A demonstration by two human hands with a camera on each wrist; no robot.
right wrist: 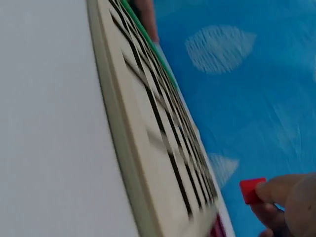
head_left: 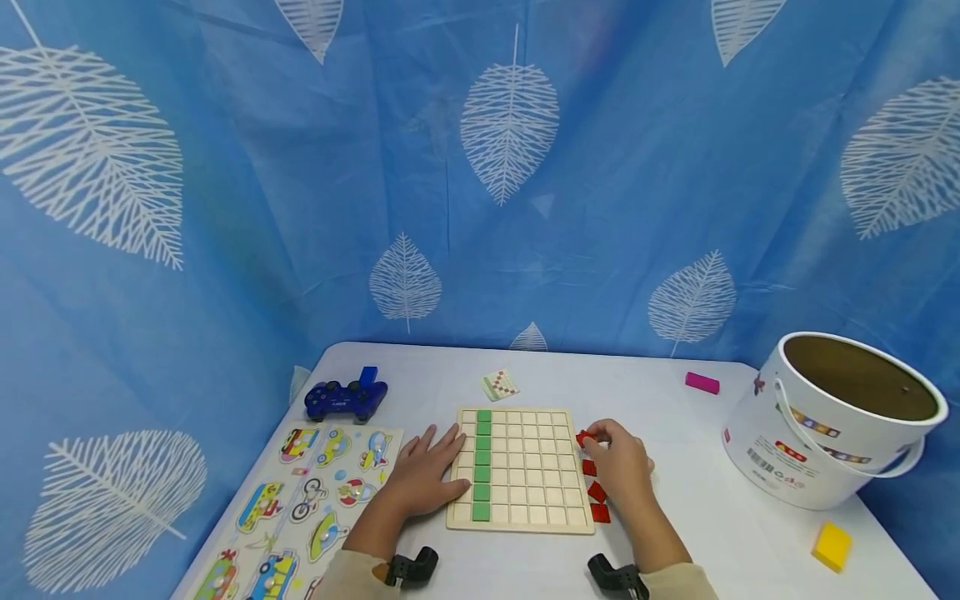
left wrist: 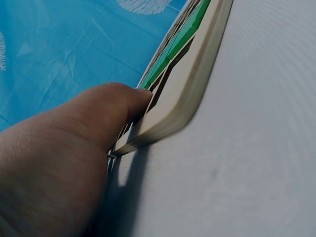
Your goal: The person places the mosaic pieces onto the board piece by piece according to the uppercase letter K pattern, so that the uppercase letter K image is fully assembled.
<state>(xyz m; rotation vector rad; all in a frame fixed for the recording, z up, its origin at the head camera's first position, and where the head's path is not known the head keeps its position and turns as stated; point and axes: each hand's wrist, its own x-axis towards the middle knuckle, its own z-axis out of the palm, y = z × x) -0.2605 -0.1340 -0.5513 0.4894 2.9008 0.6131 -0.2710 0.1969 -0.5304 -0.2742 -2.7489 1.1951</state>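
A wooden grid board (head_left: 536,475) lies on the white table, its second column from the left filled with green square tiles (head_left: 482,458). My left hand (head_left: 423,479) is spread along the board's left edge, fingers straight, with the thumb over the rim at the near left; in the left wrist view the thumb (left wrist: 113,101) touches the board's top. At the right edge, my right hand (head_left: 621,467) pinches a red square tile (right wrist: 251,191) between thumb and finger. Several more red tiles (head_left: 597,492) lie in a line beside the board, under and near that hand.
Left stand a blue game controller (head_left: 345,402), a blue block (head_left: 368,375) and a vehicle puzzle board (head_left: 311,472). Behind the grid lies a small pattern card (head_left: 499,384). A white bucket (head_left: 765,437), a magenta block (head_left: 702,382) and a yellow block (head_left: 832,547) are on the right.
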